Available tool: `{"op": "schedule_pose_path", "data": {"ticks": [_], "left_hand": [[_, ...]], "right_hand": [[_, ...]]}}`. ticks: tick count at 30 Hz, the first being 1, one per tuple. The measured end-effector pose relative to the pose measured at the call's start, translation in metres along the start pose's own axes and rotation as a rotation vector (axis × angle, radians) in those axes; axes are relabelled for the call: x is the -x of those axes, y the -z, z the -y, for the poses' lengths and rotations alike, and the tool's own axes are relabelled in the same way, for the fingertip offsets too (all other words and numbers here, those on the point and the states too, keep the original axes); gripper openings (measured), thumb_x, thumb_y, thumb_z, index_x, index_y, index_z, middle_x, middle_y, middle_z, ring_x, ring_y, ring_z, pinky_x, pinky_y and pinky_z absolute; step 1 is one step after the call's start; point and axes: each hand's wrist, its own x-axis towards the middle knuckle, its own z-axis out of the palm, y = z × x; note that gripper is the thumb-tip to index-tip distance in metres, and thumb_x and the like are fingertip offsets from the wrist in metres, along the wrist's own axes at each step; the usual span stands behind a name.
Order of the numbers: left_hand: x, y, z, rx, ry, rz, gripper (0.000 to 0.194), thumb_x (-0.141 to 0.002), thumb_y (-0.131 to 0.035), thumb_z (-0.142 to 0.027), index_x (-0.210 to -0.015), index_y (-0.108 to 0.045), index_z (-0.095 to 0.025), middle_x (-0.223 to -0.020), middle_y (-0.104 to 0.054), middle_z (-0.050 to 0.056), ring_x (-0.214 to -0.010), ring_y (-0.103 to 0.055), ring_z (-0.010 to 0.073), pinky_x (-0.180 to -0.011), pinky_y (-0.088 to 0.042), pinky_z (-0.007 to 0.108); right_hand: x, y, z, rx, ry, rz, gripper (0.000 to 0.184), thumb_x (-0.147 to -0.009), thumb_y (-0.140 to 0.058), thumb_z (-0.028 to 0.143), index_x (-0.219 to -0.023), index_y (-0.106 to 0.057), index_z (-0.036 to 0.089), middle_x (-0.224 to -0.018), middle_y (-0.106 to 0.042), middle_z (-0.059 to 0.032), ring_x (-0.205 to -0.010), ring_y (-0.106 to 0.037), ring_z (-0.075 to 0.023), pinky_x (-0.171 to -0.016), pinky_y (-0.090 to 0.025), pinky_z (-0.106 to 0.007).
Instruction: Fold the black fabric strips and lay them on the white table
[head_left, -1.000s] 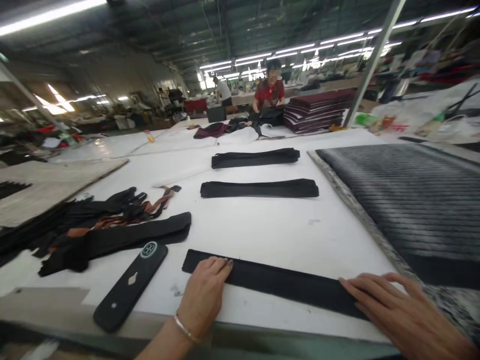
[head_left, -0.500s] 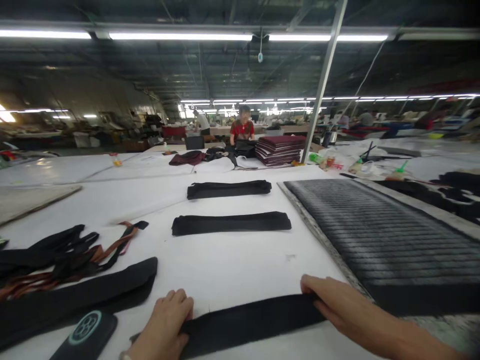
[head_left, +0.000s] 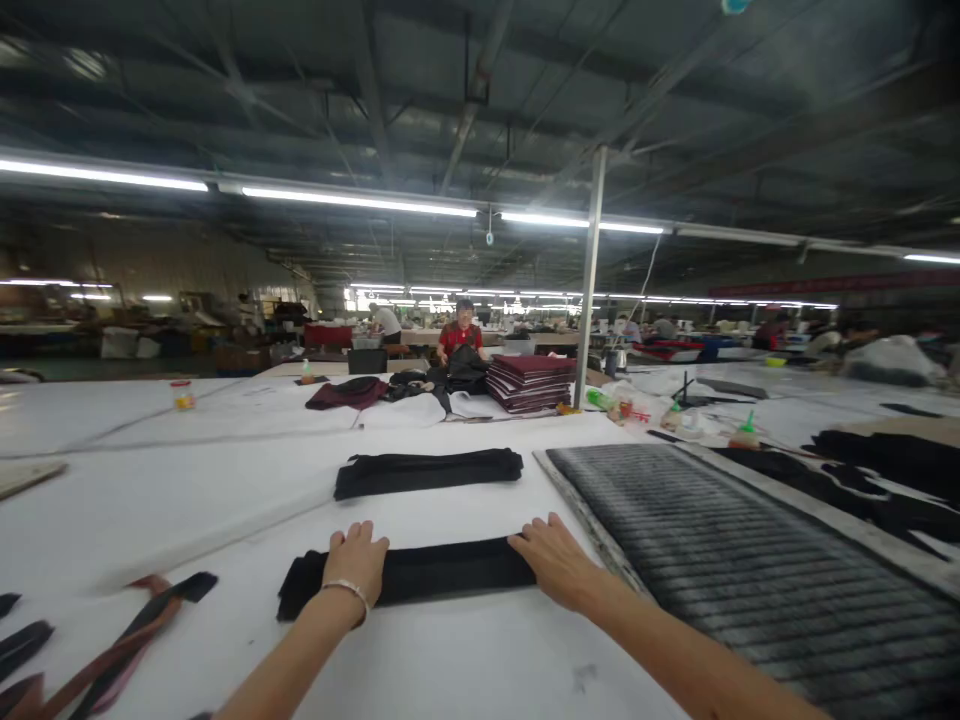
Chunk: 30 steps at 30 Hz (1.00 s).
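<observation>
Gripping a black strip (head_left: 457, 572), both hands (head_left: 356, 562) (head_left: 553, 562) curl closed, a jar (head_left: 182, 396) beyond, contents unclear.

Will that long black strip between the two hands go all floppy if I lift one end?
Probably: the black strip looks like cloth, long and narrow, so its other end may droop. It's likely light, because it seems thin. It probably won't roll, since it looks flat.

Two black strip piles (head_left: 454, 574), two bare hands (head_left: 355, 562), one bracelet (head_left: 351, 586), one maroon stack (head_left: 529, 384), one ribbed dark panel (head_left: 720, 540), one metal pole (head_left: 590, 280), and just one red-shirted person (head_left: 459, 335), lol.
</observation>
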Motion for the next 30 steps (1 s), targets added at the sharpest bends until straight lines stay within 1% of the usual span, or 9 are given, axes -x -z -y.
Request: {"op": "schedule_pose_path", "data": {"ticks": [4, 7, 11, 15, 19, 21, 25, 28, 30], "left_hand": [[-0.005, -0.037, -0.031, 0.039, -0.096, -0.039, 0.057, -0.086, -0.040, -0.021, -0.143, -0.032, -0.024, -0.151, -0.028, 0.013, -0.140, -0.023, 0.0264, -0.112, -0.013, 0.053], [-0.008, -0.063, -0.049, 0.095, -0.153, 0.018, 0.064, -0.087, -0.036, -0.056, -0.145, -0.025, -0.030, -0.152, -0.027, 0.010, -0.140, -0.021, 0.0293, -0.112, -0.016, 0.054], [-0.011, -0.083, -0.053, 0.123, -0.143, 0.043, 0.070, -0.086, -0.026, -0.067, -0.144, -0.026, -0.028, -0.150, -0.029, 0.012, -0.140, -0.021, 0.0298, -0.112, -0.011, 0.056], [-0.013, -0.089, -0.050, 0.134, -0.116, 0.017, 0.075, -0.083, -0.030, -0.069, -0.145, -0.022, -0.029, -0.153, -0.023, 0.010, -0.141, -0.017, 0.0302, -0.111, -0.007, 0.059], [-0.003, -0.087, -0.066, 0.200, -0.099, -0.188, 0.064, -0.087, -0.038, -0.057, -0.143, -0.032, -0.026, -0.151, -0.028, 0.009, -0.140, -0.023, 0.0279, -0.113, -0.007, 0.056], [0.009, -0.081, -0.090, 0.312, -0.163, -0.206, 0.057, -0.090, -0.037, -0.048, -0.140, -0.039, -0.021, -0.148, -0.037, 0.011, -0.136, -0.032, 0.0252, -0.114, -0.017, 0.050], [0.045, -0.055, -0.170, 0.586, -0.390, -0.028, 0.051, -0.091, -0.036, -0.036, -0.136, -0.044, -0.016, -0.141, -0.045, 0.012, -0.131, -0.040, 0.0219, -0.111, -0.031, 0.041], [0.067, -0.034, -0.239, 0.722, -0.566, 0.100, 0.048, -0.087, -0.043, -0.028, -0.133, -0.047, -0.017, -0.136, -0.049, 0.010, -0.125, -0.045, 0.0209, -0.110, -0.034, 0.036], [0.074, -0.026, -0.280, 0.772, -0.659, 0.131, 0.050, -0.083, -0.045, -0.021, -0.132, -0.048, -0.019, -0.134, -0.052, 0.008, -0.122, -0.046, 0.0202, -0.108, -0.035, 0.034]], "right_hand": [[-0.007, -0.014, 0.008, 0.037, 0.017, -0.106, 0.026, -0.079, -0.042, -0.001, -0.086, -0.060, 0.016, -0.091, -0.057, -0.0091, -0.090, -0.051, -0.0239, -0.086, -0.035, -0.043], [-0.006, -0.006, 0.008, 0.036, 0.035, -0.141, 0.024, -0.080, -0.043, 0.000, -0.089, -0.059, 0.016, -0.092, -0.055, -0.0087, -0.089, -0.049, -0.0233, -0.082, -0.035, -0.042], [0.015, 0.024, 0.006, -0.036, 0.058, -0.119, 0.031, -0.083, -0.043, 0.003, -0.107, -0.056, 0.018, -0.098, -0.055, -0.0079, -0.093, -0.048, -0.0223, -0.082, -0.035, -0.039], [0.079, 0.058, -0.004, -0.143, 0.011, -0.108, 0.036, -0.084, -0.045, 0.005, -0.114, -0.055, 0.022, -0.108, -0.056, -0.0059, -0.102, -0.048, -0.0211, -0.089, -0.035, -0.038], [0.181, 0.069, -0.036, -0.185, -0.193, -0.037, 0.033, -0.084, -0.048, 0.009, -0.110, -0.059, 0.025, -0.108, -0.058, -0.0046, -0.102, -0.051, -0.0210, -0.091, -0.037, -0.040], [0.237, 0.057, -0.058, -0.147, -0.307, -0.033, 0.034, -0.084, -0.049, 0.012, -0.113, -0.059, 0.027, -0.112, -0.059, -0.0063, -0.104, -0.053, -0.0225, -0.091, -0.040, -0.042], [0.320, 0.010, -0.090, -0.108, -0.402, -0.031, 0.037, -0.088, -0.052, 0.033, -0.124, -0.056, 0.031, -0.119, -0.059, -0.0088, -0.106, -0.056, -0.0254, -0.090, -0.045, -0.044], [0.342, -0.012, -0.093, -0.120, -0.446, -0.040, 0.039, -0.090, -0.047, 0.038, -0.127, -0.055, 0.031, -0.122, -0.058, -0.0093, -0.108, -0.056, -0.0249, -0.092, -0.046, -0.044], [0.342, -0.011, -0.090, -0.143, -0.470, -0.043, 0.036, -0.090, -0.047, 0.035, -0.124, -0.057, 0.030, -0.121, -0.058, -0.0090, -0.109, -0.055, -0.0239, -0.095, -0.045, -0.043]]}}
